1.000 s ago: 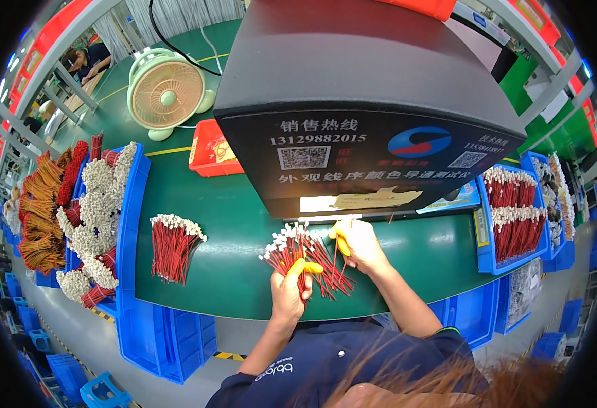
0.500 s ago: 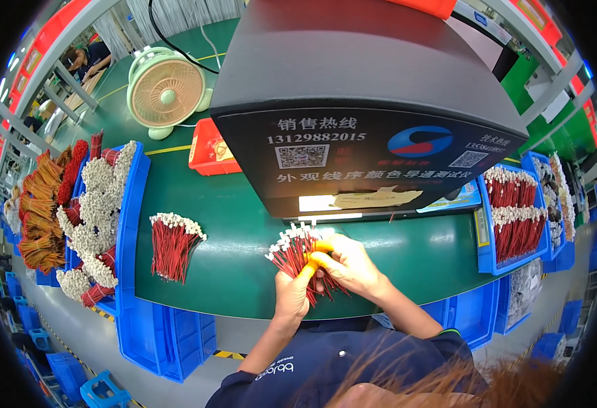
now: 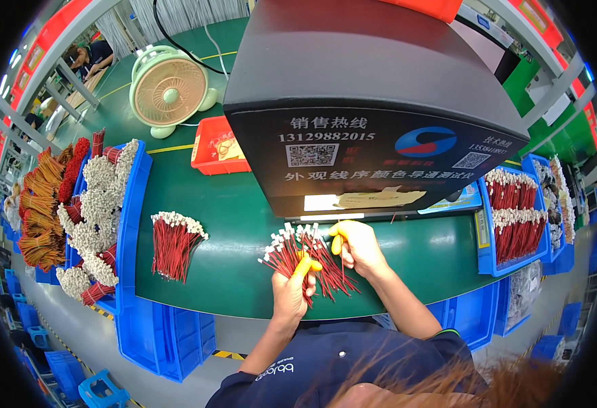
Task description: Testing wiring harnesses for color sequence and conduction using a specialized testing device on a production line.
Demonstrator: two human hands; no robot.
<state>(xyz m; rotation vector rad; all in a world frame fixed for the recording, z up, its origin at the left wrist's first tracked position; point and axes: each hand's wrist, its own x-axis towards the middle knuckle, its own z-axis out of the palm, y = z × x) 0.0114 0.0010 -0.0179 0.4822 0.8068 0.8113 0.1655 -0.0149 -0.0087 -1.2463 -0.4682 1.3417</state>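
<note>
My left hand (image 3: 290,291), yellow covers on thumb and finger, grips a bundle of thin red wires (image 3: 285,260) with white connectors at their far ends. More red wires with white connectors (image 3: 336,277) fan out on the right side of that bundle, partly under my fingers. To the right, my right hand (image 3: 358,247), also with yellow finger covers, is pinched closed just apart from the bundle. A thin red wire appears to run down from its fingertips; its connector is mostly hidden. Another pile of red wires (image 3: 176,246) lies on the green table (image 3: 237,285) at the left.
A big black machine (image 3: 373,149) stands in front of my hands, a lit slot at its base. Blue bins (image 3: 130,224) of bundled wires flank the table, with another bin (image 3: 494,262) at right. Behind are a red tray (image 3: 206,163) and a fan (image 3: 169,95).
My right hand has drawn away from my left, up and slightly right, with fingers pinched. The wires in front of my left hand are now spread into two groups.
</note>
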